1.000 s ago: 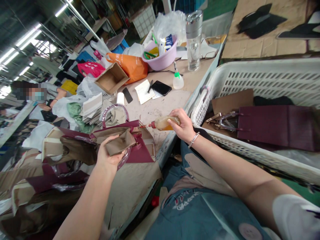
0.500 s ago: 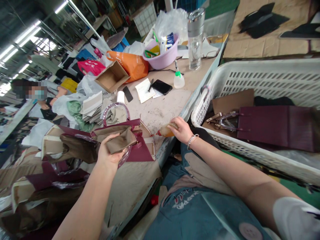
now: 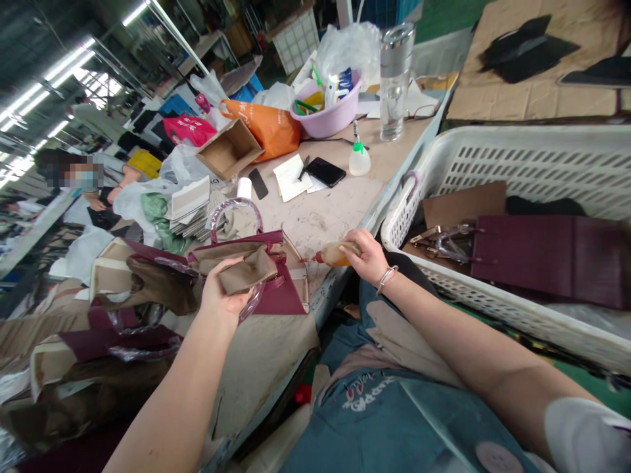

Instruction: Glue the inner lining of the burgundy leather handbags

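A burgundy handbag (image 3: 282, 299) lies on its side on the worktable, its plastic-wrapped handle (image 3: 236, 205) standing up at the far side. My left hand (image 3: 224, 289) is closed on the bag's brown lining (image 3: 251, 270), which bulges out of the opening. In my right hand (image 3: 365, 255) is a squeeze bottle (image 3: 336, 254) of amber liquid, held on its side. Its red nozzle points left at the bag's open edge; whether the tip touches cannot be made out. More burgundy bags with brown linings (image 3: 158, 282) lie to the left.
A white plastic basket (image 3: 409, 197) at the right holds a finished-looking burgundy bag (image 3: 542, 256). Along the table's back stand a purple basin (image 3: 328, 121), a glass bottle (image 3: 393, 98), a small green-capped bottle (image 3: 359, 160), a phone (image 3: 326, 171) and an open carton (image 3: 231, 150). Another person sits at far left.
The view has shifted slightly, so most things appear a little further right. Both hands keep their holds, and the bottle's nozzle stays at the bag's edge.
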`<state>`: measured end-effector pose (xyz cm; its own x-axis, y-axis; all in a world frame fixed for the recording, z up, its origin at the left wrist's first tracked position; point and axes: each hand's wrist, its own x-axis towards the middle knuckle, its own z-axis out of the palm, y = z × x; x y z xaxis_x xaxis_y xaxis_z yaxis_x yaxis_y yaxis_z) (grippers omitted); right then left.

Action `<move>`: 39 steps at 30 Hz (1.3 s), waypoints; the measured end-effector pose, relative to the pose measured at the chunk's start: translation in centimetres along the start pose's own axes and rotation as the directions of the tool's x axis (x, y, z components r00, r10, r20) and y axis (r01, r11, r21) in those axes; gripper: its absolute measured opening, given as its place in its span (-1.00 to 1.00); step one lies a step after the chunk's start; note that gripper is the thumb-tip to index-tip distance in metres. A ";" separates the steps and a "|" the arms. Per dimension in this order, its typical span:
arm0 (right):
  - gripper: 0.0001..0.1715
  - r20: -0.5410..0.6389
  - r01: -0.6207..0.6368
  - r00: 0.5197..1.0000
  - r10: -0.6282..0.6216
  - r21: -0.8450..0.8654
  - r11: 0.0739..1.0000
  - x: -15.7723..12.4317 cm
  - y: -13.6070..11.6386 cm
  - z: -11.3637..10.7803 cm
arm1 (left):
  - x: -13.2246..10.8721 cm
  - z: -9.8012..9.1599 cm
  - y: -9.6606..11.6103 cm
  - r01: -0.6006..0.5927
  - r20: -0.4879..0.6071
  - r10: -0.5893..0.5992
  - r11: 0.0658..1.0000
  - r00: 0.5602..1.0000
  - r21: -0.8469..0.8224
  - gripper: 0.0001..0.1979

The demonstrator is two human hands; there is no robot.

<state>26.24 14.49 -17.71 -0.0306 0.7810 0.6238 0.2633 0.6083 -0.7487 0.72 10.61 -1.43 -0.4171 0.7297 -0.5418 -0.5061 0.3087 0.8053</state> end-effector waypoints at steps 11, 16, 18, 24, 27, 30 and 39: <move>-0.83 0.001 -0.079 0.997 0.079 0.060 0.995 0.0 0.3 0.2 | 0.5 0.3 -0.2 -0.022 -0.008 0.022 0.998 1.000 -0.058 -0.84; -0.83 -0.054 -0.099 0.993 0.102 0.049 0.994 0.4 0.8 0.5 | 0.7 0.3 -0.3 -0.003 0.014 0.003 0.998 1.000 -0.059 -0.83; -0.83 -0.026 -0.104 0.994 0.104 0.015 0.995 0.4 0.9 0.8 | 0.7 0.4 -0.3 -0.005 0.009 0.006 0.999 1.000 -0.054 -0.83; -0.85 0.093 -0.200 0.973 0.209 -0.103 0.975 -0.3 1.4 1.4 | 0.5 0.6 -0.5 -0.009 -0.037 0.006 0.998 0.999 -0.058 -0.84; -0.85 0.125 -0.243 0.958 0.258 -0.120 0.962 -0.5 1.5 1.3 | 0.4 0.5 -0.6 -0.024 -0.025 0.023 0.998 0.999 -0.064 -0.85; -0.84 0.164 -0.238 0.954 0.252 -0.103 0.966 -0.4 1.3 1.1 | 0.4 0.2 -0.5 -0.042 -0.007 0.041 0.996 0.999 -0.072 -0.83; -0.83 0.153 -0.160 0.972 0.177 -0.115 0.980 -0.5 1.0 1.1 | 0.4 -0.2 -0.7 -0.038 0.009 0.039 0.997 0.999 -0.066 -0.81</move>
<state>25.48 14.80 -19.01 -0.1308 0.8887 0.4395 0.3743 0.4548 -0.8081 0.73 10.51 -2.25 -0.4296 0.7466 -0.5079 -0.5382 0.2400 0.8079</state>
